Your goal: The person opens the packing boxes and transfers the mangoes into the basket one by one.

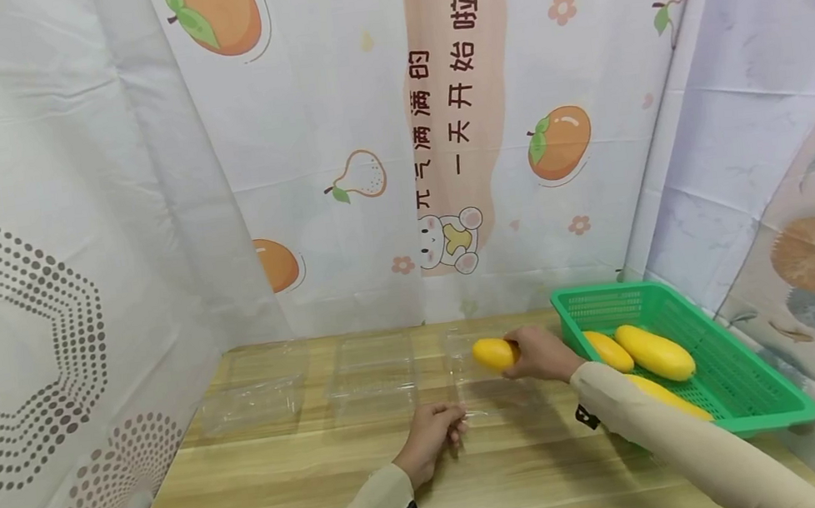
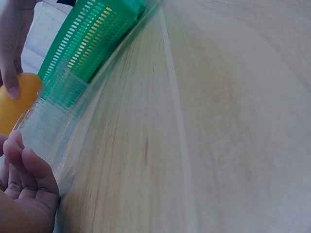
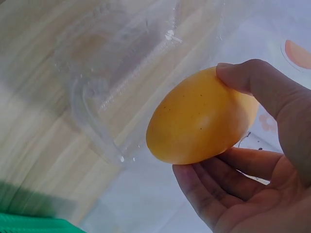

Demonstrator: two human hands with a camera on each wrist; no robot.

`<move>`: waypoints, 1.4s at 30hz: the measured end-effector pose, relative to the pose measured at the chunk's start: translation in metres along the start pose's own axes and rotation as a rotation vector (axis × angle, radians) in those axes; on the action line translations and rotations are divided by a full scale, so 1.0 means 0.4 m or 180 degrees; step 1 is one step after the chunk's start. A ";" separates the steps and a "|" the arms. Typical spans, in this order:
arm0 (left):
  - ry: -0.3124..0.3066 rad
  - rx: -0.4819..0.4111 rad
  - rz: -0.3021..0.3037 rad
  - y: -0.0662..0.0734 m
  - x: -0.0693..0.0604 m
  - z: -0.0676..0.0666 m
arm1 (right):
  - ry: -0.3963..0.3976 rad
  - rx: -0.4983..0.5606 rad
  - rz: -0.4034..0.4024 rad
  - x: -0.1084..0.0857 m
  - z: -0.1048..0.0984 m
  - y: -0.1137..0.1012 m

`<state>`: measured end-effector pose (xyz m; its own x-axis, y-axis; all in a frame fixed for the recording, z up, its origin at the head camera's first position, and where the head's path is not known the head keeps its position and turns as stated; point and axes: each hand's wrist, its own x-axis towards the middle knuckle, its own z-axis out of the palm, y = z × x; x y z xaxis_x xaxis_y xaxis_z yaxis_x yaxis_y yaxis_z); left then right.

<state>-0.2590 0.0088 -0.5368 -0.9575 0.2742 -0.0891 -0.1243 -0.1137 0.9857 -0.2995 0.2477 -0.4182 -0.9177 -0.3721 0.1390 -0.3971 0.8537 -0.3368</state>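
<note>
My right hand (image 1: 542, 353) grips a yellow-orange mango (image 3: 199, 121) between thumb and fingers. It holds the fruit above an open clear plastic box (image 1: 460, 369); in the right wrist view the box (image 3: 102, 104) appears below and beyond the mango. Down at the near left corner of this box, my left hand (image 1: 432, 437) pinches its edge with curled fingers. The left wrist view shows those fingers (image 2: 34, 170) beside the clear plastic, though the thumb's contact is mostly hidden. More yellow fruit (image 1: 654, 351) lies in the green basket (image 1: 758, 382) to the right.
Two more clear plastic boxes stand to the left, one in the middle (image 1: 372, 379) and one farther left (image 1: 254, 397), with lids raised. Printed curtains (image 1: 331, 112) enclose the back and sides of the wooden table (image 1: 292, 502). The basket sits close by my right forearm.
</note>
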 end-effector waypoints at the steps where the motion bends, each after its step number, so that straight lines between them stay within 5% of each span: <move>1: 0.0002 -0.0008 0.0001 0.000 0.000 -0.001 | -0.0002 0.0013 0.0000 -0.001 -0.006 0.001; 42: -0.0022 -0.0009 0.0025 -0.005 0.002 -0.003 | 0.0292 0.0067 0.0338 -0.041 -0.152 0.102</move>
<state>-0.2600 0.0081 -0.5389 -0.9567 0.2799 -0.0803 -0.1175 -0.1186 0.9860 -0.3009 0.3108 -0.3775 -0.9518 -0.2443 0.1856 -0.2983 0.8784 -0.3734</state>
